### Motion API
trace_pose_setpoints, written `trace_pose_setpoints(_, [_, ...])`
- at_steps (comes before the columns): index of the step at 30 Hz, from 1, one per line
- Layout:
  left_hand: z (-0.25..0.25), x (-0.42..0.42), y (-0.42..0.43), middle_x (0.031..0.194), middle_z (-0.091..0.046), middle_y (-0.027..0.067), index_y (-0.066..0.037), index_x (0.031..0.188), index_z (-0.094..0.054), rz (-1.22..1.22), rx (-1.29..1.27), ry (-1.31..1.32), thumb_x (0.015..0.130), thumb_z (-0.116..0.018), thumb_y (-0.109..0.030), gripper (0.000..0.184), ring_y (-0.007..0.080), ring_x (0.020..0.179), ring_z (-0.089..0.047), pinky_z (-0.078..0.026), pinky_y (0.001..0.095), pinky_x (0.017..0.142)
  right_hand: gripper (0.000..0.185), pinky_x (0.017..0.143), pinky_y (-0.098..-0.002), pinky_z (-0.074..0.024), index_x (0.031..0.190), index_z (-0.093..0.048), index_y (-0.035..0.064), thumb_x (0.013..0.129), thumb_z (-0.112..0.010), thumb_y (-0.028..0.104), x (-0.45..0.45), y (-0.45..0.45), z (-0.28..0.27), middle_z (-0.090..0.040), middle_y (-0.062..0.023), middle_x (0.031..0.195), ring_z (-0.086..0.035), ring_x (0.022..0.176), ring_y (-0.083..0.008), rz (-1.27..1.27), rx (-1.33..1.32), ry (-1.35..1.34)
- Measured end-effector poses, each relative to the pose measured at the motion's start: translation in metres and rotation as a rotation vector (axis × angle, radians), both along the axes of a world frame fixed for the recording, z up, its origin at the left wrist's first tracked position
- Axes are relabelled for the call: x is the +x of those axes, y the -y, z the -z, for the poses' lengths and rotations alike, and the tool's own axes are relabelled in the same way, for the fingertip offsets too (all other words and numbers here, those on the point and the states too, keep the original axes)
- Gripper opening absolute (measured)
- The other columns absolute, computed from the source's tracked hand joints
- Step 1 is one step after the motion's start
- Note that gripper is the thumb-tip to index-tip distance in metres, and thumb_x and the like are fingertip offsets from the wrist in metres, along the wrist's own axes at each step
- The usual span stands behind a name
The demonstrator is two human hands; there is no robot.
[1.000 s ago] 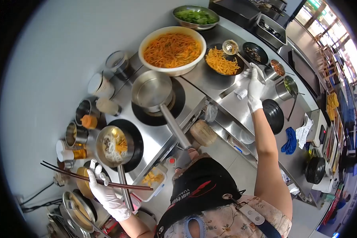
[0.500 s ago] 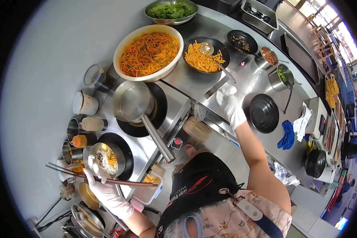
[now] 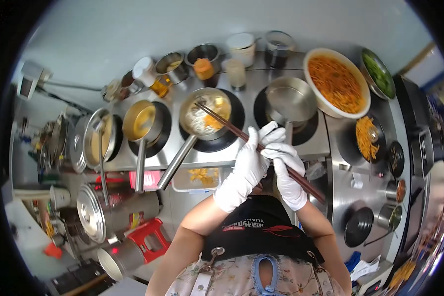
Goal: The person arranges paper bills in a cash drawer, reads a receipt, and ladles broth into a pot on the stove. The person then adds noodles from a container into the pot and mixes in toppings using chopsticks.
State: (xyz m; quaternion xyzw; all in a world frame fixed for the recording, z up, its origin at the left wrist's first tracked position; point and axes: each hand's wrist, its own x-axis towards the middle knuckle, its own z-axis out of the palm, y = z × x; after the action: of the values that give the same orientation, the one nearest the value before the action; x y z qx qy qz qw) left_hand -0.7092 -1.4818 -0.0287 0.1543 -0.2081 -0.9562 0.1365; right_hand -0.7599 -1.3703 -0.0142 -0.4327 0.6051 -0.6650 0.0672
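Observation:
Both my gloved hands meet in front of my apron around a pair of long brown chopsticks (image 3: 236,130). My left hand (image 3: 246,170) is closed on them at mid-length. Just right of it, my right hand (image 3: 287,167) grips them too, its fingers overlapping the left fingers. The thin tips reach over a long-handled saucepan (image 3: 177,162) on a burner. White noodles (image 3: 198,120) and orange-yellow pieces lie in that pan. The thick ends stick out below my right hand.
Another saucepan (image 3: 292,96) stands on the right burner, and a pan with yellow liquid (image 3: 142,123) on the left one. A white bowl (image 3: 313,93) of orange shreds is at right. Bottles and tins line the wall, including a squeeze bottle (image 3: 236,74).
My view has turned left toward the stove. My right hand has come from the right counter to the chopsticks, which were in my left hand alone. The chopstick tips now point over the noodle pan.

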Motion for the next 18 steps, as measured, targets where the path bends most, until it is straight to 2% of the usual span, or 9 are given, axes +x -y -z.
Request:
trace_pose_setpoints(2, [0.006, 0.018, 0.017, 0.124, -0.057, 0.0202, 0.002, 0.132, -0.044, -0.037, 0.049, -0.041, 0.094, -0.046, -0.052, 0.066, 0.0298, 0.116, -0.054, -0.039, 0.0416, 0.104, 0.019, 0.087, -0.0319, -0.0483, 0.1, -0.066, -0.0023, 0.086, -0.055, -0.006, 0.003, 0.019, 0.002, -0.064, -0.0109, 0.105, -0.063, 0.095, -0.0215, -0.054, -0.032, 0.002])
trace_pose_setpoints(4, [0.004, 0.056, 0.044, 0.118, -0.06, 0.0202, 0.003, 0.13, -0.048, -0.026, -0.224, 0.356, 0.095, -0.05, -0.047, 0.061, 0.0287, 0.109, -0.059, -0.044, 0.04, 0.098, 0.018, 0.089, -0.0307, -0.048, 0.099, -0.068, -0.0019, 0.084, -0.058, -0.006, 0.002, 0.034, -0.018, -0.067, -0.0103, 0.103, -0.062, 0.099, -0.0203, 0.039, 0.106, -0.009])
trace_pose_setpoints(5, [0.002, 0.08, 0.061, 0.114, -0.063, 0.0153, 0.003, 0.128, -0.05, -0.033, -0.402, 0.369, 0.095, -0.056, -0.038, 0.053, 0.0213, 0.101, -0.062, -0.047, 0.0356, 0.092, 0.019, 0.089, -0.0305, -0.0481, 0.1, -0.068, -0.0016, 0.083, -0.06, -0.005, -0.003, 0.042, -0.017, -0.067, -0.0105, 0.103, -0.063, 0.099, -0.0201, 0.024, 0.136, 0.003])
trace_pose_setpoints(7, [0.02, 0.132, 0.104, 0.103, -0.067, 0.0116, 0.002, 0.119, -0.059, -0.153, -1.134, 0.647, 0.089, -0.066, -0.029, 0.044, 0.0176, 0.098, -0.063, -0.049, 0.0307, 0.085, 0.021, 0.089, -0.03, -0.0483, 0.102, -0.068, -0.001, 0.082, -0.064, -0.003, -0.01, 0.053, -0.018, -0.068, -0.0109, 0.102, -0.063, 0.099, -0.02, 0.015, 0.195, -0.011])
trace_pose_setpoints(8, [0.013, 0.155, 0.121, 0.098, -0.068, 0.0136, 0.0, 0.115, -0.063, -0.208, -1.336, 0.801, 0.084, -0.07, -0.028, 0.042, 0.0222, 0.093, -0.065, -0.05, 0.0337, 0.082, 0.022, 0.089, -0.0298, -0.0485, 0.103, -0.069, -0.0008, 0.081, -0.065, -0.003, -0.013, 0.057, -0.018, -0.069, -0.0111, 0.102, -0.064, 0.098, -0.02, 0.022, 0.227, -0.037])
trace_pose_setpoints(9, [0.029, 0.184, 0.145, 0.096, -0.067, 0.0187, 0.0, 0.114, -0.063, -0.321, -1.895, 0.921, 0.08, -0.072, -0.03, 0.046, 0.0291, 0.085, -0.066, -0.052, 0.037, 0.079, 0.021, 0.09, -0.0294, -0.0485, 0.101, -0.069, -0.0004, 0.081, -0.066, -0.002, -0.015, 0.059, -0.013, -0.069, -0.0108, 0.102, -0.064, 0.098, -0.0195, -0.015, 0.217, 0.015])
trace_pose_setpoints(10, [0.05, 0.208, 0.165, 0.096, -0.066, 0.0214, -0.001, 0.112, -0.064, -0.401, -2.189, 1.036, 0.077, -0.074, -0.032, 0.048, 0.0342, 0.082, -0.065, -0.052, 0.0392, 0.075, 0.02, 0.089, -0.0296, -0.0489, 0.101, -0.07, 0.0002, 0.081, -0.066, -0.001, -0.015, 0.064, -0.015, -0.069, -0.0103, 0.101, -0.064, 0.097, -0.0189, -0.04, 0.242, 0.006])
trace_pose_setpoints(14, [0.052, 0.256, 0.191, 0.091, -0.068, 0.022, 0.002, 0.118, -0.059, 0.249, -1.719, 1.222, 0.081, -0.071, -0.039, 0.057, 0.0342, 0.086, -0.067, -0.052, 0.0397, 0.078, 0.016, 0.087, -0.0297, -0.0498, 0.098, -0.069, 0.0009, 0.082, -0.067, 0.001, 0.004, 0.1, -0.001, -0.069, -0.0107, 0.099, -0.064, 0.095, -0.02, -0.191, 0.28, -0.031])
trace_pose_setpoints(18, [0.074, 0.262, 0.197, 0.081, -0.066, 0.0249, 0.003, 0.102, -0.066, 0.349, -1.581, 1.166, 0.084, -0.066, -0.041, 0.048, 0.0374, 0.08, -0.066, -0.05, 0.0431, 0.074, 0.013, 0.083, -0.0277, -0.0495, 0.095, -0.067, -0.0022, 0.084, -0.065, 0.003, 0.018, 0.145, 0.018, -0.067, -0.0123, 0.096, -0.064, 0.091, -0.02, -0.208, 0.259, -0.132])
